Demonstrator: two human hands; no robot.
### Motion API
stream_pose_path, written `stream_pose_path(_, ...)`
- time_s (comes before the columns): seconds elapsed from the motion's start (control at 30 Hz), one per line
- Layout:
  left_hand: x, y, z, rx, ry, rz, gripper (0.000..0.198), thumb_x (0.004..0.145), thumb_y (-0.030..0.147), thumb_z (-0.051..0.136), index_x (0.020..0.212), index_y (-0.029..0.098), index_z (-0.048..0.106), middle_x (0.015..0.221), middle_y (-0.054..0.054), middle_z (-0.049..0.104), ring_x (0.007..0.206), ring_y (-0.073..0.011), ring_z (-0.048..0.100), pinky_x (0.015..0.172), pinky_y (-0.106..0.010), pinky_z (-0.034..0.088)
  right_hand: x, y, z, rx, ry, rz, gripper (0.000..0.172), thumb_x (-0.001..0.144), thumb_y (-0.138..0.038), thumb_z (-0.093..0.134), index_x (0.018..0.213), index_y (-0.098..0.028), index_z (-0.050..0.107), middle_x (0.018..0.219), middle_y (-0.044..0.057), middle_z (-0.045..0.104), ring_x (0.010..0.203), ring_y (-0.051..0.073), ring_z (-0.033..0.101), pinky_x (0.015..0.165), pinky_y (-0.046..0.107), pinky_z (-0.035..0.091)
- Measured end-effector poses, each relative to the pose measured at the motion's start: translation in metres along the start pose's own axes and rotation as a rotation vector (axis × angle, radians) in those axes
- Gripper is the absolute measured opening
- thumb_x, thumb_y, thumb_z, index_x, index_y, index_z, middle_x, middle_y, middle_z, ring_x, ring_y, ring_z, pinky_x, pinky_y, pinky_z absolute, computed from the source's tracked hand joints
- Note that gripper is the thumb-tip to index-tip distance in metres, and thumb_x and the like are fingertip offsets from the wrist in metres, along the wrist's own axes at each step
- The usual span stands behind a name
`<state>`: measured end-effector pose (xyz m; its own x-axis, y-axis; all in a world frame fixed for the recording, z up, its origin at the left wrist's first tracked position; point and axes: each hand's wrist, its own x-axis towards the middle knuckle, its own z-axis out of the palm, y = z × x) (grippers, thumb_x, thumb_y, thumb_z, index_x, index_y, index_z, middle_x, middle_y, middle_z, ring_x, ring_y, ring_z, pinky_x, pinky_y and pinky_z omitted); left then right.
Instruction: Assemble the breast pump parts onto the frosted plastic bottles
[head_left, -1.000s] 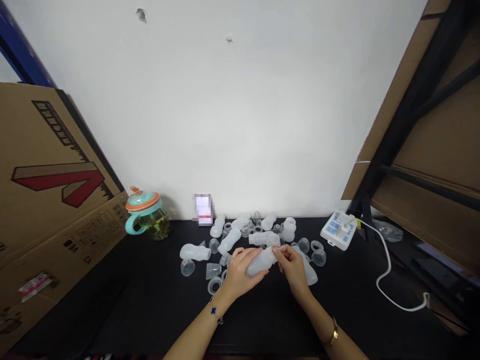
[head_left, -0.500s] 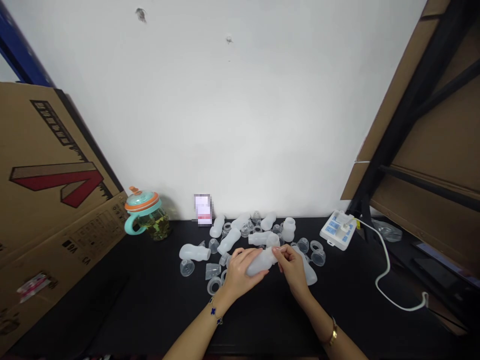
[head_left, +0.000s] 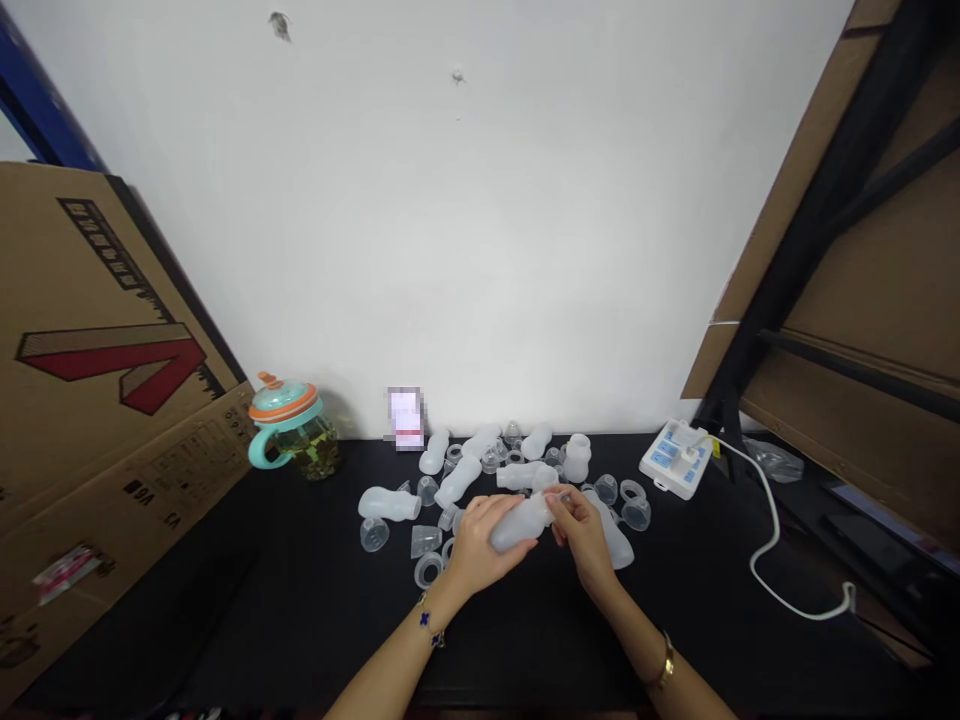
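My left hand [head_left: 484, 540] is wrapped round the body of a whitish baby bottle [head_left: 517, 524], which lies tilted with its neck up to the right. At that neck, my right hand [head_left: 579, 528] pinches with thumb and fingers; what exactly sits between the fingertips is too small to tell. Around the hands lie several more whitish bottles, one at the left [head_left: 388, 503] and one partly behind my right hand [head_left: 616, 540]. Clear domed caps [head_left: 374, 534] and ring collars [head_left: 428, 571] are scattered among them.
A teal-lidded glass jug [head_left: 296, 425] stands at the left beside a large cardboard box [head_left: 97, 400]. A phone with a blurred screen [head_left: 406, 418] leans on the wall. At the right are a white power strip [head_left: 676, 459] and its cable [head_left: 766, 540].
My fingers have shifted slightly at the bottle's neck. The bottle stays in my left hand in nearly the same place.
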<state>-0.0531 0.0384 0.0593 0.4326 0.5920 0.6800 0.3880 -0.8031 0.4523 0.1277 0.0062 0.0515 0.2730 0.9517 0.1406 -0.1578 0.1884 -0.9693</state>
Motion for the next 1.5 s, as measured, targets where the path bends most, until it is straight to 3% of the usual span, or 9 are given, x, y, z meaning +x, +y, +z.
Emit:
stream_pose_path(0.3, 0.0011, -0.0023, -0.0037, -0.32, -0.096, -0.195, 0.045, 0.079, 0.038, 0.077, 0.119, 0.021, 0.068, 0.116, -0.009, 0.072, 0.098, -0.0243, 0.067, 0.085, -0.037, 0.056, -0.0041, -0.0058, 0.0003, 0.039, -0.06, 0.015, 0.052, 0.081, -0.055, 0.069, 0.114, -0.015, 0.066, 0.045, -0.009, 0.043, 0.041, 0.009, 0.035, 0.043, 0.023, 0.03)
stream_pose_path(0.53, 0.0023, -0.003, -0.0062, -0.413, -0.135, -0.239, 0.043, 0.079, 0.039, 0.077, 0.117, 0.02, 0.07, 0.114, -0.009, 0.073, 0.093, -0.0233, 0.068, 0.084, -0.035, 0.055, -0.0033, -0.0047, 0.0001, 0.045, -0.074, 0.01, 0.048, 0.081, -0.056, 0.069, 0.106, -0.015, 0.07, 0.044, -0.009, 0.041, 0.04, 0.008, 0.035, 0.043, 0.022, 0.029)
stream_pose_path(1.17, 0.0023, -0.003, -0.0026, -0.332, -0.11, -0.249, 0.045, 0.075, 0.037, 0.079, 0.116, 0.021, 0.07, 0.112, -0.009, 0.073, 0.091, -0.023, 0.067, 0.084, -0.037, 0.056, -0.0039, -0.0102, 0.0017, -0.018, -0.002, -0.021, 0.039, 0.079, -0.055, 0.071, 0.091, -0.018, 0.073, 0.051, -0.007, 0.043, 0.043, 0.009, 0.033, 0.042, 0.023, 0.025)
stream_pose_path(1.5, 0.0041, 0.0026, -0.0052, -0.276, -0.122, -0.218, 0.046, 0.073, 0.034, 0.081, 0.116, 0.023, 0.071, 0.109, -0.007, 0.073, 0.092, -0.0229, 0.067, 0.084, -0.037, 0.056, -0.0023, -0.0021, 0.0008, -0.068, 0.005, -0.009, 0.04, 0.08, -0.059, 0.069, 0.088, -0.022, 0.056, 0.045, -0.011, 0.039, 0.039, 0.009, 0.032, 0.041, 0.022, 0.023)
